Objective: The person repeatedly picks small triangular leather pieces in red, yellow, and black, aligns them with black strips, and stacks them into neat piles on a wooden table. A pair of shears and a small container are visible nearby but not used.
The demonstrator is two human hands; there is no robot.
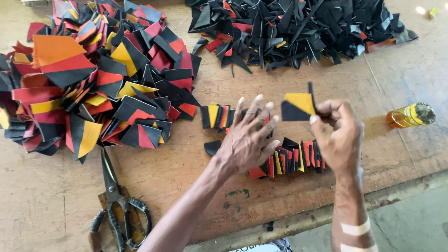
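Here, in the head view, the right hand (340,135) pinches a yellow-and-black piece (297,107) above the bench (186,177). The left hand (247,140), fingers spread, presses flat on a row of overlapped pieces (291,161). The step seems to be adding this piece to a row; next it needs careful placing beside the others.

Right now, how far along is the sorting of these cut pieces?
Done: two short rows of overlapped pieces lie lined up on the wooden table. In hand: the right hand pinches a black-and-yellow piece above them, while the left hand rests spread on the rows. Left: a large multicoloured heap and a black heap remain loose. The scissors lie untouched.
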